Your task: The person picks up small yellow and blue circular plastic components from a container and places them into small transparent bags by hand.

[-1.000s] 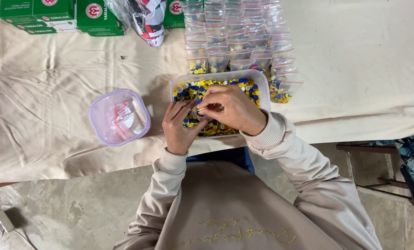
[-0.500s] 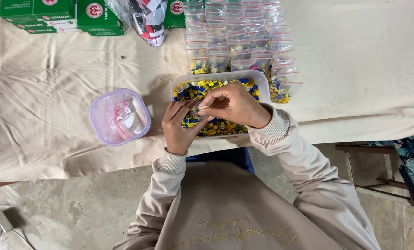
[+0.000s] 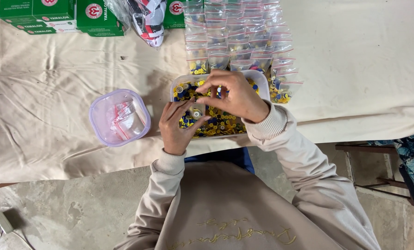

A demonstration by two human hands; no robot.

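Right hand (image 3: 237,97) hides much of the button tray (image 3: 262,81), its pinch unclear; left hand (image 3: 179,127) holds a small bag (image 3: 196,112)

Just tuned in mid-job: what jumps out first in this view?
The clear tub heaped with yellow and blue buttons sits at the table's near edge, with the left hand holding a small bag over it and the right hand pinching above. Behind it lie rows of filled bags; to the left stands a lilac-lidded container.

The right hand (image 3: 237,97) hides much of the button tray (image 3: 262,81).
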